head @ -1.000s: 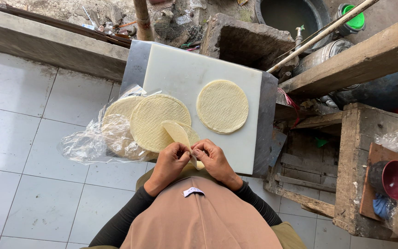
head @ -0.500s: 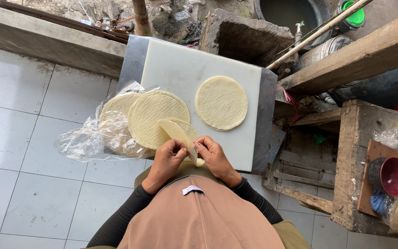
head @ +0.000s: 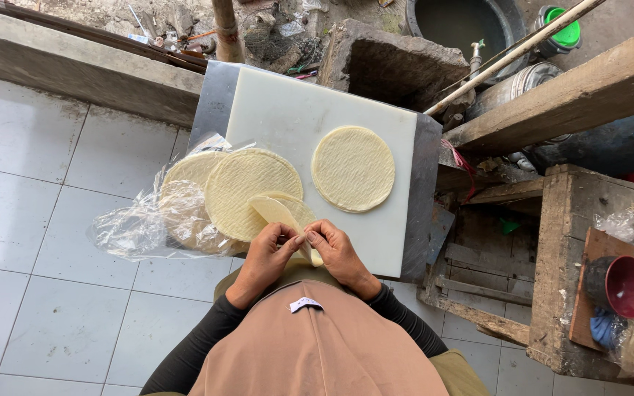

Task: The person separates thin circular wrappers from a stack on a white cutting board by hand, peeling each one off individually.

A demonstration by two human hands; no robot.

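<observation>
Both hands work at the near edge of the white board [head: 288, 110]. The left hand [head: 266, 260] and right hand [head: 337, 253] have their fingertips closed narrowly on the lower edge of one thin, pale wrapper [head: 277, 213], which is partly lifted and curled over the stack [head: 247, 191].

Handling — judged from appearance:
- Wrapper: very light, thin and flexible; it folds under its own weight.
- Likely fragile; a hard pull may tear it, and the sheets appear to cling to one another.
- Best grip point: the outer rim, pinched with the fingertips of both hands close together, then peeled slowly from the sheet beneath.

Count:
- One single disc [head: 353, 167] lies flat and alone on the right of the board, well apart from the stack.
- One stack on the left, resting partly on a clear plastic bag [head: 137, 224] — at least three overlapping discs show; the exact number cannot be told.
- One wrapper in the hands.
- One board, on a grey metal stand.
</observation>
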